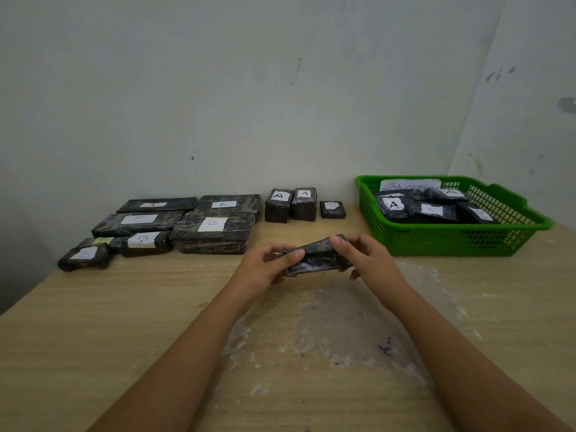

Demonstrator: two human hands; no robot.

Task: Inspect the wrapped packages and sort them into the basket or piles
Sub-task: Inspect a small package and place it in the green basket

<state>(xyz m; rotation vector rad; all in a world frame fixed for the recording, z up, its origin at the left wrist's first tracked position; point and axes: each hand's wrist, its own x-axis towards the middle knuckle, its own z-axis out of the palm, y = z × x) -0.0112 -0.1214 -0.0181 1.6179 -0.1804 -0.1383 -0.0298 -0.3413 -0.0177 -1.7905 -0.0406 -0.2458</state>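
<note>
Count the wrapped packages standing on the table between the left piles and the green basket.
3: two upright packages labelled A side by side, and a small flat one labelled B to their right, before the green basket.

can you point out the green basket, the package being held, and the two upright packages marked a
green basket (448, 241): head view, on its front mesh wall.
held package (318, 260): head view, on its dark wrapped side between the two hands.
two upright A packages (277, 210): head view, on the front face of the left one.
</note>
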